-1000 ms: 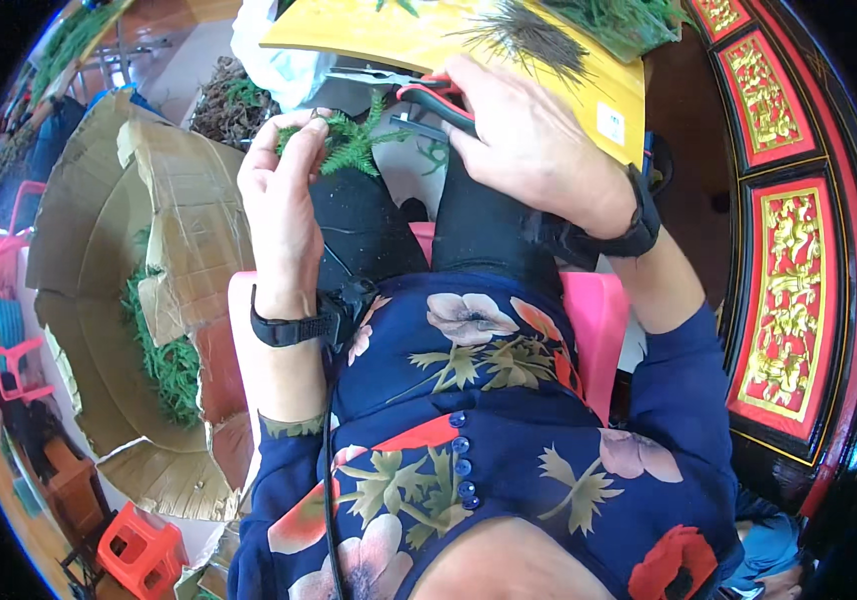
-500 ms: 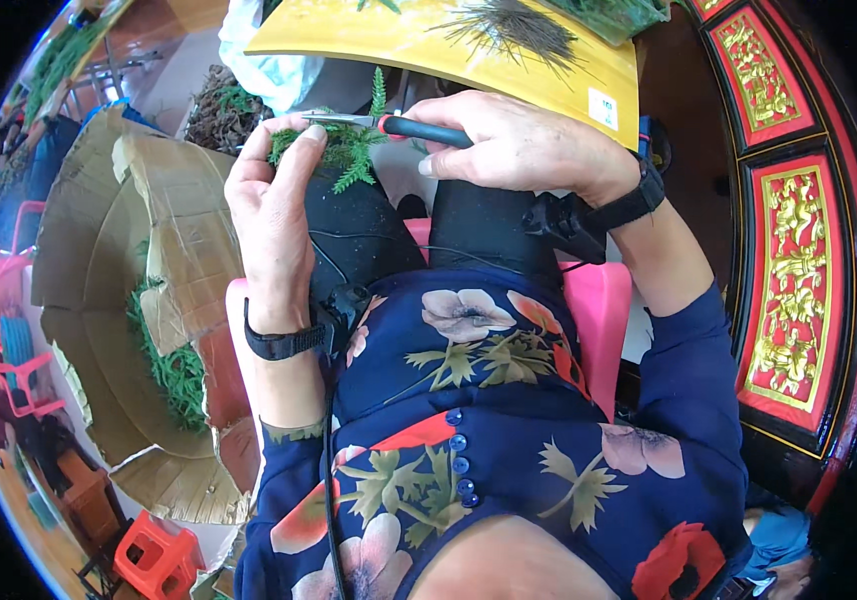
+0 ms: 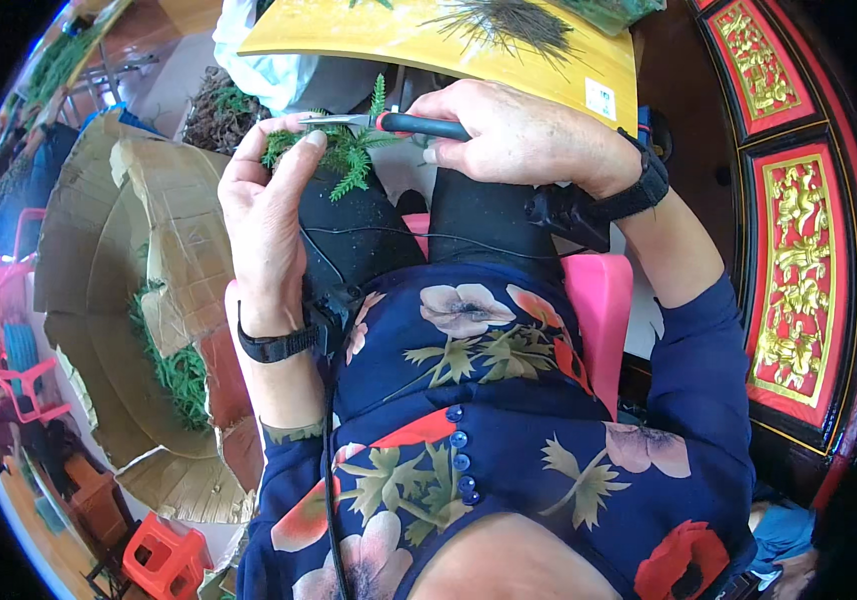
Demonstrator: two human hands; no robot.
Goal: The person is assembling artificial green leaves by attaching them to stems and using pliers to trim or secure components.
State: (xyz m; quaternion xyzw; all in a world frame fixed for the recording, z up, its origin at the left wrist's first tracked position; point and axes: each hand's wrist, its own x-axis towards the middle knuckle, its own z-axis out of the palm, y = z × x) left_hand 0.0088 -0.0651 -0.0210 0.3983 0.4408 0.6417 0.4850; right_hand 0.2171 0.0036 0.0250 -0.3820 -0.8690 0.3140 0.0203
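Observation:
My left hand (image 3: 269, 210) is closed, its thumb and fingers pinching a green fern-like sprig (image 3: 351, 160) with feathery leaves. In my right hand (image 3: 539, 135) is a pair of scissors (image 3: 424, 126) with a dark handle edged in red. Their slim silver blades point left, and the tip lies at the thumb and forefinger of my left hand, over the sprig's base. The pinched fingers partly hide the base of the sprig. Both hands are above my lap, just in front of the yellow table (image 3: 349, 30).
Dark thin stems (image 3: 509, 28) lie on the table. At left stands a torn cardboard box (image 3: 99, 290) holding green sprigs (image 3: 181, 385). Brown and green plant matter (image 3: 219, 110) sits beyond it, beside a pale plastic bag (image 3: 259, 70). A carved red-and-gold panel (image 3: 797, 285) stands at right.
Both hands stay nearly in place. The scissors' tip has stayed by my left thumb. The view has shifted slightly.

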